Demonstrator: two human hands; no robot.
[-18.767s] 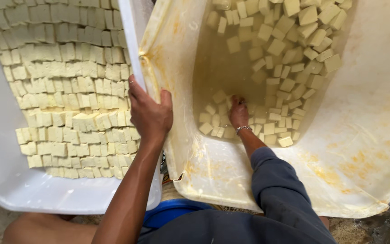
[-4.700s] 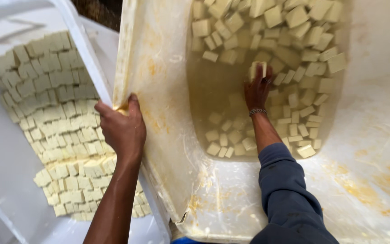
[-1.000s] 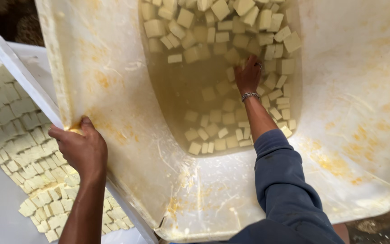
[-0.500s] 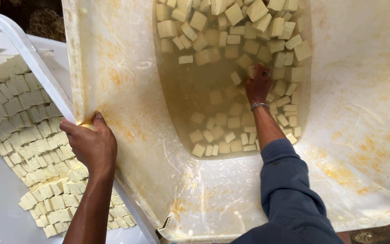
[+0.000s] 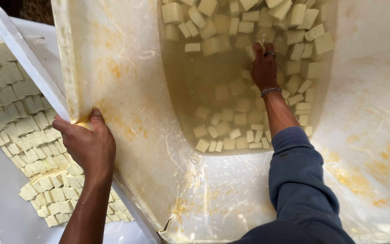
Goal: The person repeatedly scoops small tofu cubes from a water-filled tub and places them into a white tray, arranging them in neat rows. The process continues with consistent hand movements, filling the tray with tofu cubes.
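**Right hand advanced to far cubes**

Right hand (image 5: 264, 68), half a second ago mid-pool, now reaches farther, fingers extended onto pale tofu cubes (image 5: 231, 119) submerged in the stained white plastic tub (image 5: 113, 68). Left hand (image 5: 86, 144) keeps clamping the rim.

The right hand (image 5: 263, 68) reaches among the pale cubes (image 5: 231, 119) in cloudy yellowish liquid; its fingertips are blurred, so any grip cannot be confirmed. The left hand (image 5: 86, 144) grips the stained tub rim (image 5: 68, 86), fingers partly hidden behind it. The tub is cut off at the top, right and bottom edges. The white tray (image 5: 1, 212) of stacked cubes (image 5: 23, 122) runs off the left edge.
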